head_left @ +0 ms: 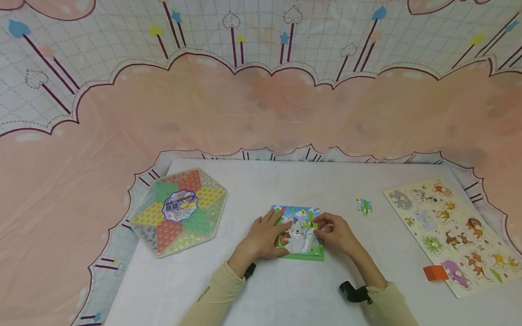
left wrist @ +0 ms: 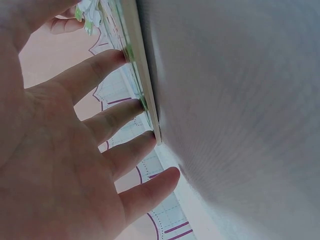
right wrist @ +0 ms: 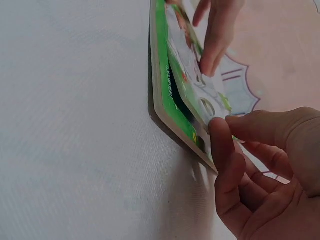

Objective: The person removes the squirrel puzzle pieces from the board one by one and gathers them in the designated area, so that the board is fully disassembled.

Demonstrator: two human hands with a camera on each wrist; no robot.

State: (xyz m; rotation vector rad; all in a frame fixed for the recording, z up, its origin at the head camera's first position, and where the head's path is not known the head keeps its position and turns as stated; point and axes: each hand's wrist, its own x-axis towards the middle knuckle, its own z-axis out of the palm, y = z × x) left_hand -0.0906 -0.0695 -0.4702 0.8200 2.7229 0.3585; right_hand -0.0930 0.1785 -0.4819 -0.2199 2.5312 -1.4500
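Note:
A small jigsaw puzzle point(head_left: 302, 222) in a green tray lies on the white table point(head_left: 261, 190), just in front of me. My left hand point(head_left: 272, 230) rests flat on its left side with straight fingers; in the left wrist view the fingertips point(left wrist: 134, 107) touch the tray's edge point(left wrist: 134, 60). On the right side, my right hand point(head_left: 325, 227) pinches the edge of the joined puzzle pieces point(right wrist: 192, 85) between thumb point(right wrist: 221, 145) and fingers. These pieces tilt up off the green tray point(right wrist: 165, 90). One loose puzzle piece point(head_left: 364, 206) lies to the right.
A hexagonal Chinese checkers board point(head_left: 179, 212) sits at the left. At the right lies a wooden animal peg puzzle point(head_left: 450, 231) with an orange block point(head_left: 435, 272) beside it. A pink patterned cloth point(head_left: 261, 113) hangs behind the table.

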